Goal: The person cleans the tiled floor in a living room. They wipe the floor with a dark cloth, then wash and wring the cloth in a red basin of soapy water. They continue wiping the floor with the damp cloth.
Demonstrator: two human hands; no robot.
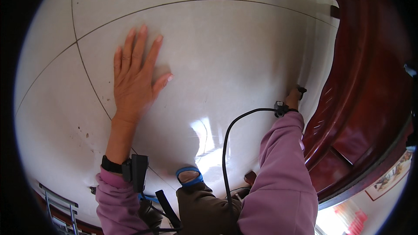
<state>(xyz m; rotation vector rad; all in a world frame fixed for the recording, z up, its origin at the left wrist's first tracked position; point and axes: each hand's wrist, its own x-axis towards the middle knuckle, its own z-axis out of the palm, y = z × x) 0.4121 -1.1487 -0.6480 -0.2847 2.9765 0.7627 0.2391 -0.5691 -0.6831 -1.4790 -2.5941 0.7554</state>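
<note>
My left hand [134,75] is palm down with its fingers spread over the pale tiled floor [209,49]. Nothing is in it; I cannot tell whether the palm touches the tile. A black strap with a black device [138,173] circles that wrist. At the right, my right hand [293,96] reaches low, close to the lower edge of a dark red wooden piece of furniture [356,81]. A small black thing [302,92] shows at its fingers; whether they grip it is unclear. A small device [280,109] with a black cable [225,143] sits at the right wrist.
The furniture curves along the whole right side, with a gap beneath its edge. My foot in a blue slipper [190,176] stands at the bottom middle. A metal frame [60,205] stands at the lower left. Small dark specks [87,135] lie on the floor at the left.
</note>
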